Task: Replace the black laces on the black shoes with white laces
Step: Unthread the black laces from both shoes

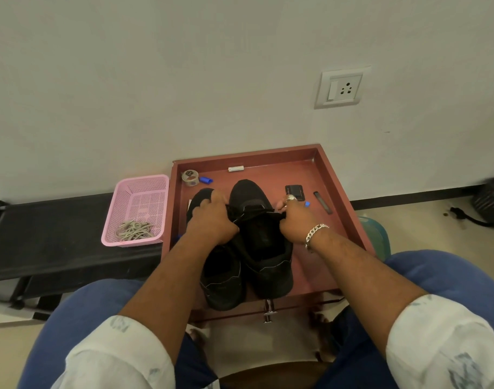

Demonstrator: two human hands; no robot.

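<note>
Black lace (241, 217) stretches crosswise between left hand (212, 220) and right hand (297, 223), both pinching it over the right-side shoe (261, 242), whose length points away from them.

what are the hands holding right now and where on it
Both hands grip the black lace of the right-hand shoe: the left hand at its left end, the right hand at its right end, beside the eyelets.

Setting: plain indoor room, likely a home. Evidence: bare white wall with switch-and-socket plate (341, 87), pale tiled floor (425, 220), black skirting (408, 196). Low black bench (57, 237) stands along the wall.
</note>
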